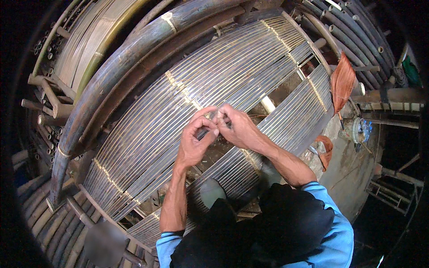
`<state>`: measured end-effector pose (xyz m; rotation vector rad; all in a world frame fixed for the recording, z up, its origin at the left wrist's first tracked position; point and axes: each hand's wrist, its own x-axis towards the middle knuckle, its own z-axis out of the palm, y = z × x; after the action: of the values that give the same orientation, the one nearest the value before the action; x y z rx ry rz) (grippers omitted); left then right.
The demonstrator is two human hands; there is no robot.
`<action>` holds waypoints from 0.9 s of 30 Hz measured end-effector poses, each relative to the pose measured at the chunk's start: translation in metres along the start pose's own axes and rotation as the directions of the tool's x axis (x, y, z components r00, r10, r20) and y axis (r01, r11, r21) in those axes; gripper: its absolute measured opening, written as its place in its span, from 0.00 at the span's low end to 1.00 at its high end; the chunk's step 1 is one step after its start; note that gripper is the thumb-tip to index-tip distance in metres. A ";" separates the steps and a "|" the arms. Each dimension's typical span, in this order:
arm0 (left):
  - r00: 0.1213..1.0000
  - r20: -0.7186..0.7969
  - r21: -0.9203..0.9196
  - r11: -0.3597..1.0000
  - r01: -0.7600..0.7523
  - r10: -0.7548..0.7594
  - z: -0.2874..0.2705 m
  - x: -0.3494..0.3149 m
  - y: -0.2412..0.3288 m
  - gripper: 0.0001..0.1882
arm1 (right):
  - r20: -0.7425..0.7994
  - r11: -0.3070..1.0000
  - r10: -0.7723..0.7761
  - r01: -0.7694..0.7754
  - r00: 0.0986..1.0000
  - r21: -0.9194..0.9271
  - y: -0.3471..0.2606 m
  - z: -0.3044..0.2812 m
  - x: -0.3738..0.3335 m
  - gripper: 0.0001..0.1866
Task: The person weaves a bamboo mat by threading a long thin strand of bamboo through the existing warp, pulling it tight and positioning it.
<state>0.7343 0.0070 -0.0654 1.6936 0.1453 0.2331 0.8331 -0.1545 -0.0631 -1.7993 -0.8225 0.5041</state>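
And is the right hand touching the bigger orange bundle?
Apart: the head view shows thin slats between the right hand and the bigger orange bundle.

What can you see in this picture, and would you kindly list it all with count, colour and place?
Slatted panel: one, grey with pale lines, centre
Curved poles: at least two, dark and brown, arching across upper left
Flat strips: several, tan, upper left
Stacked poles: many, grey-brown, upper right, more at left
Fibrous bundles: two, copper-brown, right of centre
Round container: one, pale with something blue, right
Stand: one, brownish, far right
Green item: one, kind unclear, upper right
Sleeves: two, light blue, lower edge
Left hand: one, bare, above the slatted panel
Right hand: one, bare, fingertips meeting the left hand's; anything pinched is too small to tell
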 end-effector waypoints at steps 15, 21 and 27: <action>0.901 0.238 -0.206 0.888 0.412 -0.363 -0.087 -0.019 -0.008 0.07 | -0.097 0.819 0.559 -0.567 0.823 -0.089 0.014 -0.180 -0.143 0.11; 0.833 0.348 -0.041 0.881 0.472 -0.430 -0.077 -0.012 -0.023 0.06 | -0.368 0.656 0.740 -0.725 0.563 0.209 0.024 -0.239 -0.291 0.07; 0.776 0.346 0.053 0.836 0.546 -0.528 -0.070 -0.001 -0.028 0.04 | -0.702 0.659 0.706 -0.445 0.089 0.607 0.006 -0.249 -0.340 0.07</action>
<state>0.7176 0.0777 -0.0841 1.5445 0.3497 -0.4934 0.7733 -0.5652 0.0079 -1.7225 0.8388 -0.0241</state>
